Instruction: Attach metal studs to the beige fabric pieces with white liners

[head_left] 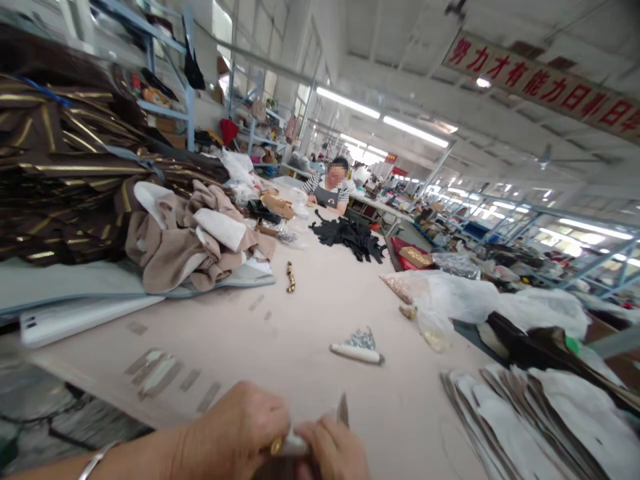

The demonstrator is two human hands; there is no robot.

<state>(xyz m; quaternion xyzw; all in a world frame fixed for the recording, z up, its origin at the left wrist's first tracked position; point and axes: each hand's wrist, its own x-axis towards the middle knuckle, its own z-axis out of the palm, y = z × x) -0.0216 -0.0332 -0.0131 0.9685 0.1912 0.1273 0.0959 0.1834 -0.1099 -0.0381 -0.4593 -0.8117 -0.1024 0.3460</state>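
Observation:
My left hand (240, 427), with a bracelet at the wrist, is closed at the front edge of the table. Its fingers pinch a brown fabric piece (287, 467) with a pale upper part, and a small gold metal fitting (277, 445) shows by the fingertips. Right beside it my right hand (336, 448) is closed on the same piece. A grey pointed tip (343, 409) sticks up behind the right fingers; what it belongs to is hidden. Beyond my hands lies a white rod-shaped tool (357, 353) against a small heap of silver metal bits (363, 338).
Several gold fittings (291, 277) stand in a row on the table (320, 300). Beige fabric pieces (200, 240) heap at left; stacked cut pieces (540, 420) and plastic bags (460, 297) lie right. Black straps (350, 237) lie before a person (330, 190) at the far end.

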